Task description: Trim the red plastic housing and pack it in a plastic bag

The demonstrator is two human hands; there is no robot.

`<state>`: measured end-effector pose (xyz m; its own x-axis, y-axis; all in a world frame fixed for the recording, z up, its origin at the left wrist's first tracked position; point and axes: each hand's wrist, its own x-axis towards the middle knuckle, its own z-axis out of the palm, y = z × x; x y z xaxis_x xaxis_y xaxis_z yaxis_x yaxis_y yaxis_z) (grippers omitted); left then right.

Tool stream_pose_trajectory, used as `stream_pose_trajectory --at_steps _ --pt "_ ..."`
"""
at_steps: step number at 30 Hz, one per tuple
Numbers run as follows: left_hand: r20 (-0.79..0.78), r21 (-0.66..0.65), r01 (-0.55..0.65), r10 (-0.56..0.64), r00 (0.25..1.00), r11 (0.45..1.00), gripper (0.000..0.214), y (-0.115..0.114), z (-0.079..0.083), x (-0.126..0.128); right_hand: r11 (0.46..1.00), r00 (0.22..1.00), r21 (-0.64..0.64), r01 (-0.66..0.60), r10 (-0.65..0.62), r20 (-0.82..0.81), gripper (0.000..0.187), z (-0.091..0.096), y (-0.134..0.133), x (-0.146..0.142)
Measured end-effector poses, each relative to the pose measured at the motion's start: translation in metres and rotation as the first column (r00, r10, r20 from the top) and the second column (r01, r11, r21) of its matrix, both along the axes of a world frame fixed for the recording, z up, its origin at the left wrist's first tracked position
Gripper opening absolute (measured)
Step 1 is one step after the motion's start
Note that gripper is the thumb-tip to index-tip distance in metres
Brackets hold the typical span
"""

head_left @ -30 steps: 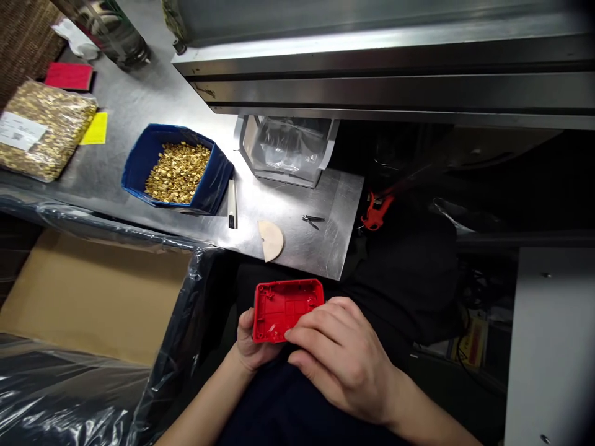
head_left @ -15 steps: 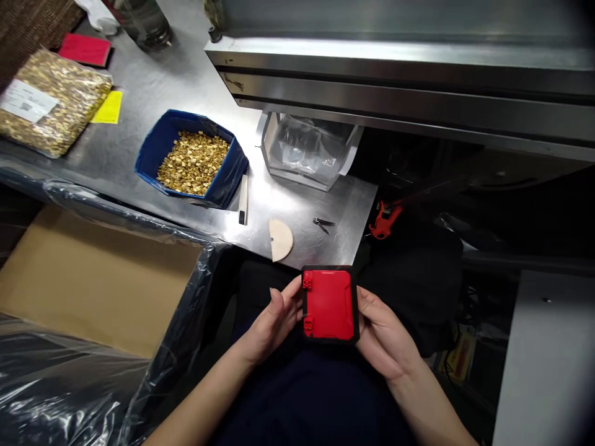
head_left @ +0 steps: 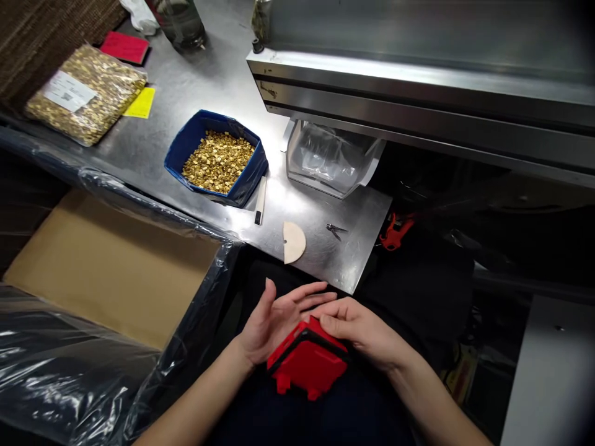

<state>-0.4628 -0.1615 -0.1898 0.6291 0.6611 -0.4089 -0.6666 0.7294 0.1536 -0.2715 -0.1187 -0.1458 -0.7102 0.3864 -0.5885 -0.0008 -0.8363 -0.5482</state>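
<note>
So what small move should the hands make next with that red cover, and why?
Probably close the left hand on the red cover. The cover is tilted on edge, pinched only at its top by the right hand, while the left palm lies open beside it, fingers spread. A second grip would likely steady it.

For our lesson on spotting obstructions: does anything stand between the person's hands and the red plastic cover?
Nothing visible does. The right hand grips the top edge of the red plastic cover, and the open left hand rests against its left side, over the lap.
</note>
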Motion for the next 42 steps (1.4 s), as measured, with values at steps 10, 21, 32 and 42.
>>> stream_pose_trajectory --at_steps 10,21,32,42 --pt "-0.073 0.141 0.3 -0.292 0.954 0.943 0.083 -0.032 -0.005 -0.052 0.264 0.64 0.627 -0.733 -0.045 0.767 0.027 0.017 0.036 -0.068" --pt "-0.009 0.036 -0.054 0.055 0.998 0.998 0.079 -0.056 0.001 -0.076 0.402 0.34 0.508 -0.762 -0.42 0.842 0.055 -0.061 0.067 -0.098" --pt "-0.065 -0.159 -0.147 0.139 0.988 0.976 0.046 -0.035 -0.017 -0.032 0.581 0.699 0.713 -0.392 -0.316 0.641 0.026 -0.039 0.005 0.03" --pt "-0.189 -0.204 -0.104 0.065 0.98 0.974 0.038 -0.025 -0.025 -0.003 0.669 0.573 0.511 -0.54 -0.154 0.805 0.026 -0.014 -0.038 0.061"
